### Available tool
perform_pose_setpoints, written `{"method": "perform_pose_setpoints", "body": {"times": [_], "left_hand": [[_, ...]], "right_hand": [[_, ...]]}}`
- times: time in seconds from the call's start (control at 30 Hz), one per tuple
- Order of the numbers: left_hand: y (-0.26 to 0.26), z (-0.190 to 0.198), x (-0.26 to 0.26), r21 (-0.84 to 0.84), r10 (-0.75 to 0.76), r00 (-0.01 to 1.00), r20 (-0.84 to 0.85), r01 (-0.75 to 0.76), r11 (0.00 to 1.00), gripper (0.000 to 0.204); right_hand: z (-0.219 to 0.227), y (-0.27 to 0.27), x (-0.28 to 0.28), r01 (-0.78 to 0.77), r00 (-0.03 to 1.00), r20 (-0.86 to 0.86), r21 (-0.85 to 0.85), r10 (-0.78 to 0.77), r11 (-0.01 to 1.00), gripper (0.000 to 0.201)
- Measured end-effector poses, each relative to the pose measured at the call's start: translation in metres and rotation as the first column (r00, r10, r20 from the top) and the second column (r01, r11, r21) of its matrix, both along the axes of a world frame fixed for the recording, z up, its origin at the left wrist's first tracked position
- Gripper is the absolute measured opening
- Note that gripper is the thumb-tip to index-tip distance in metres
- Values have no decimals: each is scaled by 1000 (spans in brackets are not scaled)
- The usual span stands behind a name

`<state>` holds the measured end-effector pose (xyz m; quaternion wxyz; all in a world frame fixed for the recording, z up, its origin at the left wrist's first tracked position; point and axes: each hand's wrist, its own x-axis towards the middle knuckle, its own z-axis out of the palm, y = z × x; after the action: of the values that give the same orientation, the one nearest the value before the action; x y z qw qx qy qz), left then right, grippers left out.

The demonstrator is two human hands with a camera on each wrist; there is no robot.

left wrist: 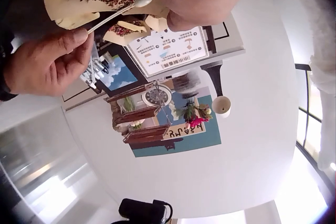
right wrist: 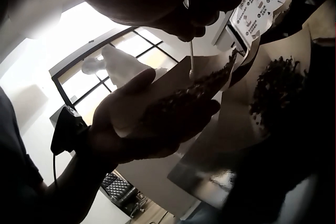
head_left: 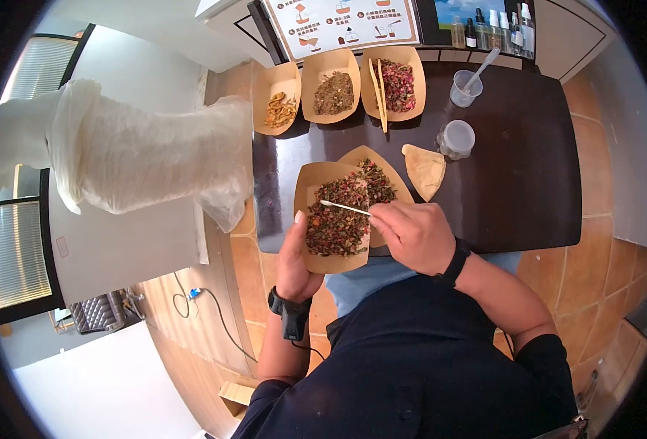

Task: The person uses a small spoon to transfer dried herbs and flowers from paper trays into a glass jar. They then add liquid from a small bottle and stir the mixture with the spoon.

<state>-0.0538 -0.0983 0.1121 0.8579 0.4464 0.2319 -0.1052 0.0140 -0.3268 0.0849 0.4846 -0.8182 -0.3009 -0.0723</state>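
Note:
My left hand [head_left: 295, 256] holds a kraft paper tray [head_left: 310, 183] from its left side, tilted, with the thumb over the rim. Dried red and green plant bits [head_left: 336, 223] fill much of it. Between thumb and fingers my right hand [head_left: 420, 235] pinches a thin white stick [head_left: 347, 208], whose small spoon-like tip is over the bits. The left wrist view shows that tip [left wrist: 143, 1] and the pinching right hand [left wrist: 50, 64]. Behind the held tray, a second paper tray [head_left: 397, 179] contains similar bits.
Three paper trays [head_left: 265, 79] stand at the back, with yellow tongs [head_left: 379, 95] on the right one. A folded tan cloth or paper [head_left: 424, 173], a lidded cup [head_left: 457, 139], a cup with a stirrer [head_left: 464, 89] and small bottles [head_left: 493, 33] are to the right and back.

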Motion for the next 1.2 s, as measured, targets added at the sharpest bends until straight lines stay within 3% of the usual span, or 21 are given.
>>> {"method": "perform_pose_setpoints", "body": {"times": [0.07, 0.37, 0.57, 0.83, 0.97, 1.07, 1.2], "left_hand": [[0, -1, 0, -2, 6, 1000, -1, -6, 1000, 58], [0, -2, 0, 8, 28, 1000, 0, -28, 1000, 58], [0, 0, 0, 0, 6, 1000, 4, -6, 1000, 58], [-1, 1, -1, 12, 15, 1000, -18, -14, 1000, 57], [-3, 2, 1, 23, -10, 1000, -14, 10, 1000, 58], [-5, 5, 2, 37, -12, 1000, -7, 13, 999, 58], [-4, 6, 2, 25, -33, 999, -2, 33, 999, 59]], "right_hand": [[-2, 1, 1, -24, 1000, 20, -21, 24, 999, 8], [2, -18, 6, 139, 990, -29, -60, -141, 988, 10], [-3, -6, 6, 111, 993, 29, -34, -110, 993, 9], [1, -8, 8, 125, 991, -39, -52, -127, 991, 12], [-1, -4, 9, 51, 999, -9, -12, -51, 999, 12], [-3, -4, 12, 44, 999, -17, -76, -46, 996, 13], [-7, -16, 12, 148, 989, -11, -51, -149, 988, 11]]}}
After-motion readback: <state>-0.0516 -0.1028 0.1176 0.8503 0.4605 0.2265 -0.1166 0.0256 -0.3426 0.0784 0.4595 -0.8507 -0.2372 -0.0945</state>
